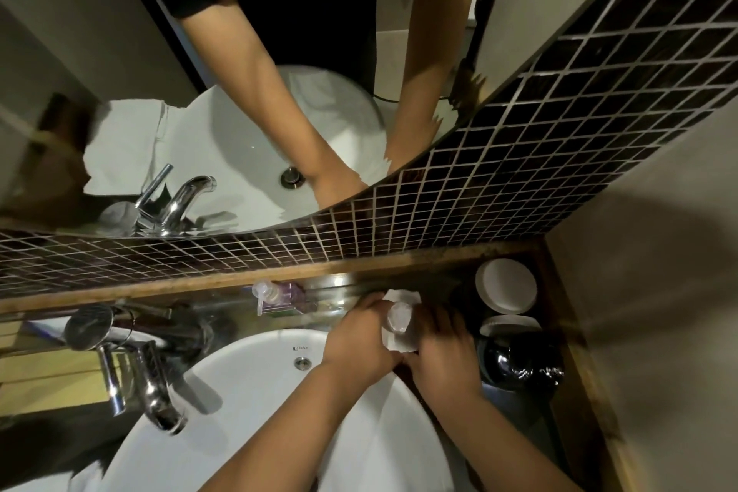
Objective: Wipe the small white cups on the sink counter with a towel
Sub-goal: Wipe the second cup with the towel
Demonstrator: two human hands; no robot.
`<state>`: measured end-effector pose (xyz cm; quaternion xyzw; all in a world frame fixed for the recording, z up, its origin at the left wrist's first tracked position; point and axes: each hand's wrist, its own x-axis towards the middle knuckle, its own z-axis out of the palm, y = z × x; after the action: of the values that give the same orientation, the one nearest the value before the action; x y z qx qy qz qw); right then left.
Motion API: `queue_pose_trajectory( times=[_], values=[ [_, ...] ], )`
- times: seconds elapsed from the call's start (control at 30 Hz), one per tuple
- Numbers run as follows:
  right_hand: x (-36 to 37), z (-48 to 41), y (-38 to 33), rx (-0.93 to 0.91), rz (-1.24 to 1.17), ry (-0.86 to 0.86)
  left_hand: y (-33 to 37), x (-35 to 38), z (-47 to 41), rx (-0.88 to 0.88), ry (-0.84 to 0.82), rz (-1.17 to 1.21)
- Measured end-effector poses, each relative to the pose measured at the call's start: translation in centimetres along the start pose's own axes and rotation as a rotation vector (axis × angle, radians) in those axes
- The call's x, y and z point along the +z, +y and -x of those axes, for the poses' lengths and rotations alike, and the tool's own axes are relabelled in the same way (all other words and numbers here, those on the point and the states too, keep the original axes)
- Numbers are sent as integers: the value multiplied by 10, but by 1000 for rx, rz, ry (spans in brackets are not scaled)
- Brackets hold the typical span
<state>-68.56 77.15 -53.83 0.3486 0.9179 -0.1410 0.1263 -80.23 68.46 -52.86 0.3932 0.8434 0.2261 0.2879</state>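
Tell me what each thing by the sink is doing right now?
Left hand: gripping the towel.
Right hand: closed on the cup side.
Small cup: held between both hands, on its side.
Towel: bunched around the cup.
Round white piece: resting on the counter, untouched.
Faucet: no water running.
Basin: looks empty.

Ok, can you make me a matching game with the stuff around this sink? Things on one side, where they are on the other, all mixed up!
Things:
1. small cup
2. soap pump bottle
3. tap
4. round white lid

Places:
A. in the back right corner of the counter
B. left of the basin, spout over it
C. between the left hand and right hand, with a white towel
D. at the back of the counter, by the dark tiles

Pairs: 1-C, 2-D, 3-B, 4-A
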Motion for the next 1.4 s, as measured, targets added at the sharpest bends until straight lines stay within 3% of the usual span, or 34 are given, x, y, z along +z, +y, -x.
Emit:
queue_pose_trajectory(
  times=[0.7, 0.9, 1.13, 1.4],
  values=[
    [5, -1, 8, -15, -137, 34, -4, 4, -4, -87, 39, -247],
    [3, 0, 10, -32, -156, 177, -6, 3, -1, -62, 27, -269],
    [3, -6, 6, -33, -104, 209, -6, 4, -1, -66, 38, -269],
    [-2, -10, -1, -3, -55, 98, -7, 4, 1, -57, 50, -246]
  ],
)
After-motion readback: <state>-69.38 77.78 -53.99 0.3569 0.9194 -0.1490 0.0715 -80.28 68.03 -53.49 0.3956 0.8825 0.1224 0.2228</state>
